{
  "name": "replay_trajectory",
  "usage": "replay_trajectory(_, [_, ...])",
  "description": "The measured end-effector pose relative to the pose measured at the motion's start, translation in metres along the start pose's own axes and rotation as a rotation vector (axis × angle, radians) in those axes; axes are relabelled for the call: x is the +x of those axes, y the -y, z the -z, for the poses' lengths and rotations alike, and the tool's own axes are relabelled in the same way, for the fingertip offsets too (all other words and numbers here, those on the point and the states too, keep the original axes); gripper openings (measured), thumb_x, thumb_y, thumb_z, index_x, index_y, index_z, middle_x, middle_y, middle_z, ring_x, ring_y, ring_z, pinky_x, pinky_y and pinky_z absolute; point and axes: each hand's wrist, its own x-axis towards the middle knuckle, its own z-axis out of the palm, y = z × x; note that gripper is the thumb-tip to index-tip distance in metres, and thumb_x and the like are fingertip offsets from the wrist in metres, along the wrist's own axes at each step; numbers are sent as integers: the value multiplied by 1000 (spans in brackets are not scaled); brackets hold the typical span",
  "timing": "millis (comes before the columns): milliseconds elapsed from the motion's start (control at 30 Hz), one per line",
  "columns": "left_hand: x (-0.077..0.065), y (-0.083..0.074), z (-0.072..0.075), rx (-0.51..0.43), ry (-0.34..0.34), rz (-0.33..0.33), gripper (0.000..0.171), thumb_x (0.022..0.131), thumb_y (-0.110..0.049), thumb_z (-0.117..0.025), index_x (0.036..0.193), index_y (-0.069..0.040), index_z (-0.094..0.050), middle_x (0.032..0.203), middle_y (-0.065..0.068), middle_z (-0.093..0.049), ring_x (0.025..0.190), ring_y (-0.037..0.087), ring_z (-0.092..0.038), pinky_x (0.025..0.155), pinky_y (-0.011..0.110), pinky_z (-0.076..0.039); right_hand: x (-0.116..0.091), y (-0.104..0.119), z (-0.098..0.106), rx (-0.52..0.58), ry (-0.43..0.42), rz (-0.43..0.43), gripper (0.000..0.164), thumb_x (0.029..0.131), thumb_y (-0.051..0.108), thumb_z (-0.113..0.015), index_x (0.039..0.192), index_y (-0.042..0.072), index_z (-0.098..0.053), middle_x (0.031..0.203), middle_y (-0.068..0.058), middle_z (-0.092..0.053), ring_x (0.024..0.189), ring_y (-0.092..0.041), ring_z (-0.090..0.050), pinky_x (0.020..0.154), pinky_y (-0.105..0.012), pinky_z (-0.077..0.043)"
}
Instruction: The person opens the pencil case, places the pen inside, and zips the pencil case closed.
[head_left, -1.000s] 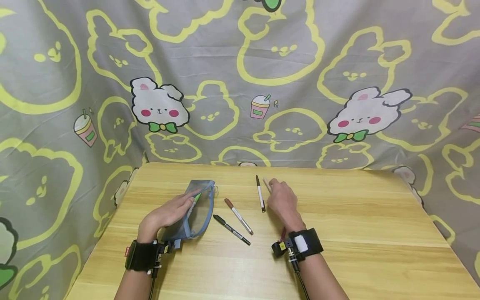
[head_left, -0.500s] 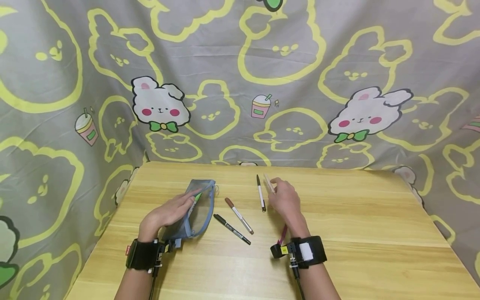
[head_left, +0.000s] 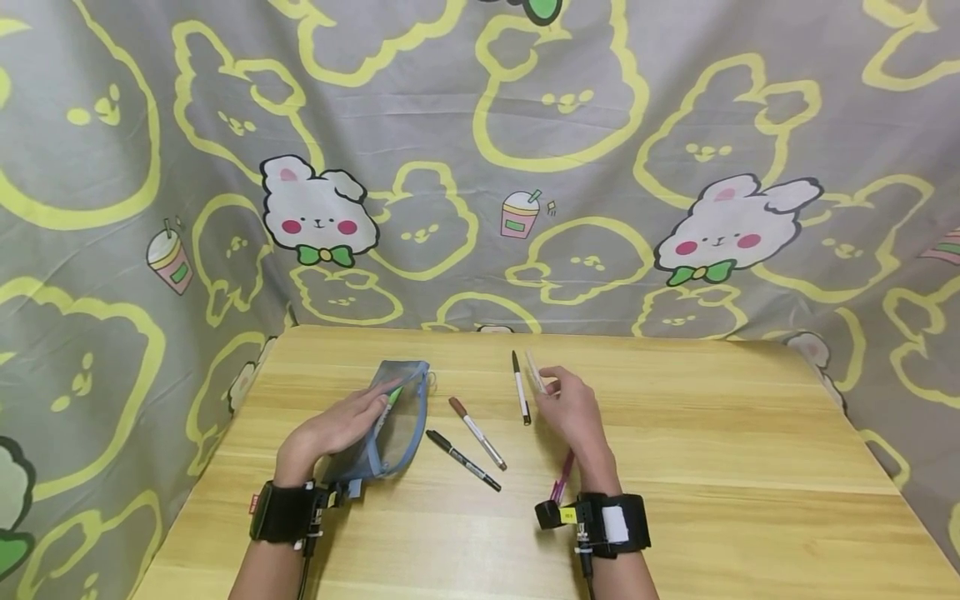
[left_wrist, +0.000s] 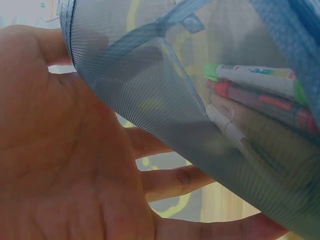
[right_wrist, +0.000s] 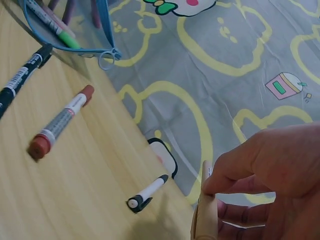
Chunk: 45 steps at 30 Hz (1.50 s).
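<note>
My left hand [head_left: 337, 429] rests against a blue-trimmed mesh pencil case [head_left: 405, 417], its fingers straight. In the left wrist view those fingers spread behind the mesh, and a green-capped marker [left_wrist: 257, 77], a red pen [left_wrist: 265, 102] and other pens show inside. Between the thumb and fingers of my right hand [head_left: 572, 404] a pale beige pen [right_wrist: 206, 215] is pinched, angled upward in the head view. Close by, left of that hand, lies a white pen with black ends [head_left: 521, 387]. Part of the beige pen is hidden by the fingers.
Between the hands lie a brown-capped marker [head_left: 477, 432] and a black marker [head_left: 462, 460] on the wooden table [head_left: 750, 467]. A patterned cloth [head_left: 450, 125] hangs along the back and sides. A thin purple piece [head_left: 561, 483] shows by the right wrist; its kind is unclear.
My right hand has turned and shifted slightly, with the wrist nearer the front, and more of the pinched beige pen shows. The left hand and pencil case stay in place.
</note>
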Motion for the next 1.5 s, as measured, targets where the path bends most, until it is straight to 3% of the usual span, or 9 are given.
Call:
replay_trajectory(400, [-1, -1, 0, 2, 6, 1, 55, 114, -33, -22, 164, -9, -25, 166, 28, -19, 150, 53, -17, 118, 70, -15, -8, -1, -14, 79, 7, 15, 47, 89, -1, -62, 136, 0, -63, 106, -15, -66, 90, -24, -66, 65, -27, -53])
replay_trajectory(900, [-1, -2, 2, 2, 8, -12, 55, 114, -33, -22, 163, -7, -25, 166, 28, -18, 150, 54, -15, 118, 70, -13, -14, 9, -33, 137, 19, 56, 40, 89, -2, -64, 129, 2, -67, 102, -12, -65, 85, -21, -62, 66, -28, -51])
replay_trajectory(1500, [-1, -1, 3, 6, 12, -11, 55, 114, -33, -21, 164, -9, -25, 166, 29, -17, 150, 54, -16, 118, 71, -14, -21, 20, -49, 89, 46, 131, 39, 85, -2, -66, 124, 2, -68, 96, -8, -67, 83, -19, -64, 69, -31, -54])
